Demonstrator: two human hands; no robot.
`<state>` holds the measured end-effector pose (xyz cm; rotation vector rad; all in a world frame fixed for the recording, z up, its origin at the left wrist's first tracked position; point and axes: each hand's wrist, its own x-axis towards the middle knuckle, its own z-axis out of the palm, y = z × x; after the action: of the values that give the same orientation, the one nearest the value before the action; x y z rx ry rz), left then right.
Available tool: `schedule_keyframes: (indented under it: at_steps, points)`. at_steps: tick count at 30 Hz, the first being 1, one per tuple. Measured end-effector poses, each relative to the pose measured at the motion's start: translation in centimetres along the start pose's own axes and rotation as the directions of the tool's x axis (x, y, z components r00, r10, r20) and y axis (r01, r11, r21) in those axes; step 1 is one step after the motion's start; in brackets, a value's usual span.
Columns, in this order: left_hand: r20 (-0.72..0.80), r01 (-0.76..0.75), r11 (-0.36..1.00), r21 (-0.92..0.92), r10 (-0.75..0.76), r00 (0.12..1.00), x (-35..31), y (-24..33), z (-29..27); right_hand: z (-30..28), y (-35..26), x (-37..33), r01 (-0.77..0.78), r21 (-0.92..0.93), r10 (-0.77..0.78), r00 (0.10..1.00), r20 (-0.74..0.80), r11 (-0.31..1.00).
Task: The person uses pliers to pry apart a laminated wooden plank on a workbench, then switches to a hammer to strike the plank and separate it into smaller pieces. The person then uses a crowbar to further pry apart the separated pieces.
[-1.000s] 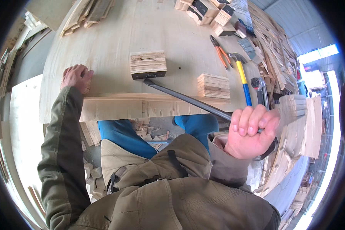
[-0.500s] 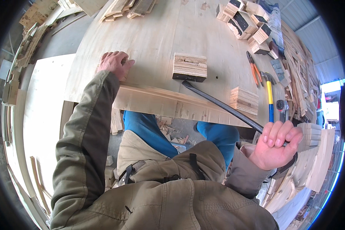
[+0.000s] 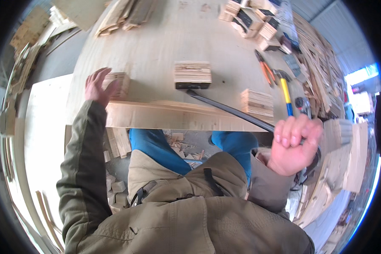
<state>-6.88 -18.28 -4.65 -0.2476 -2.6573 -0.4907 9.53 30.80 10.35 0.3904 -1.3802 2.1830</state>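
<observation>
My right hand (image 3: 294, 144) is wrapped round the near end of a dark pry bar (image 3: 233, 111). The bar slants across the plywood table, its flattened tip close to the black-coated front of a laminated wood block (image 3: 193, 73). Over at the left, my left hand (image 3: 99, 86) has its fingers and thumb apart beside another wood block (image 3: 120, 84); whether the thumb touches it I cannot tell. A third wood block (image 3: 257, 101) sits near the table's front edge, just beyond the bar.
The plywood table (image 3: 156, 46) holds orange-handled pliers (image 3: 264, 70), a hammer with a yellow and blue handle (image 3: 286, 95), a pile of black-faced blocks (image 3: 258, 25) and thin wood strips (image 3: 127, 17). Wood scraps (image 3: 180, 146) litter the floor between my legs.
My left hand has loosened from on top of the left block and moved to its left side, uncovering it. The whole view has shifted; the right hand still grips the pry bar.
</observation>
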Motion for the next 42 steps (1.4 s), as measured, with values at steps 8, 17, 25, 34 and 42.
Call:
schedule_keyframes:
  at_steps: [8, 17, 25, 34, 42]
  points:
    - [0.059, -0.304, 0.939, -0.163, 0.317, 0.947, -2.8, 12.4, 1.5, -0.6, -0.6, 1.1, 0.061, 0.002, -0.061, 0.996, 0.065, 0.998]
    - [0.364, -0.270, 0.939, -0.215, 0.333, 0.870, -3.4, 21.2, 5.7, -3.8, -11.8, 3.6, 0.097, -0.215, -0.111, 0.992, -0.052, 0.972]
    - [0.324, -0.322, 0.930, -0.179, 0.365, 0.873, -3.5, 19.2, 6.6, -4.5, -16.1, 3.6, 0.137, -0.327, -0.192, 0.971, -0.141, 0.935]
    - [0.354, -0.297, 0.940, -0.169, 0.339, 0.871, -4.0, 14.6, 4.6, -2.4, -16.3, 6.8, 0.066, -0.437, -0.148, 0.977, -0.155, 0.897]
    - [0.351, -0.250, 0.928, -0.276, 0.339, 0.873, -3.1, 16.5, 3.8, -1.5, -13.1, 11.3, 0.104, -0.407, -0.132, 0.990, -0.042, 0.908]
